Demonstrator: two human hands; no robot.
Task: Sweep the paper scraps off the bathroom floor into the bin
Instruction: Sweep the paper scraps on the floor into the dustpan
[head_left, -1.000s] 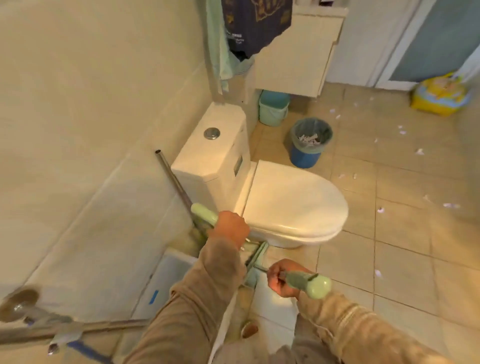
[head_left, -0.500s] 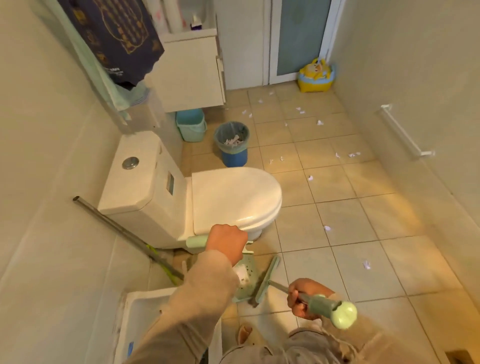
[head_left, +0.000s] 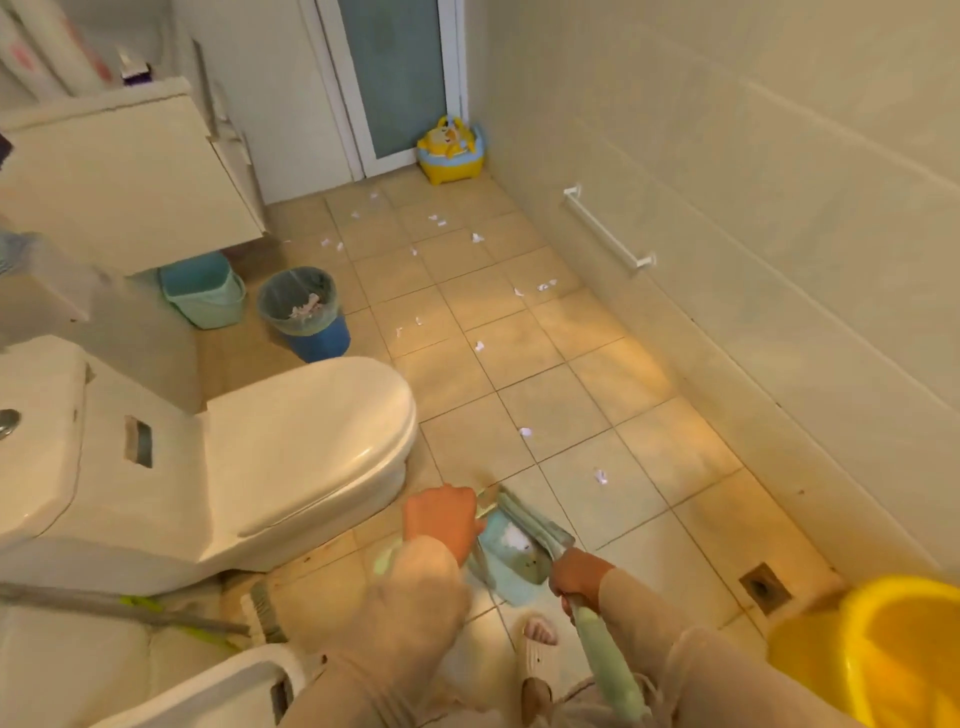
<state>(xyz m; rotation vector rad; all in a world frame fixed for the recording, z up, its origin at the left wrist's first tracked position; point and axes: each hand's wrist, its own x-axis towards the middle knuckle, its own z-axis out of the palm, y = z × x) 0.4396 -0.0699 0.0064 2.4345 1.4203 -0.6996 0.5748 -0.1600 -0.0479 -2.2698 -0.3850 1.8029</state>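
I'm clamping my left grip on the dustpan, my right grip on the broom handle — nearest scrap lying ahead, rightward.

View swung right — yellow basin now in frame. Dustpan and brush moved right, clear of toilet — scraps inside pan.

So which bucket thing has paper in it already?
The round blue bin with the clear liner, beside the toilet; white scraps lie inside. The green pail and yellow tub show none.
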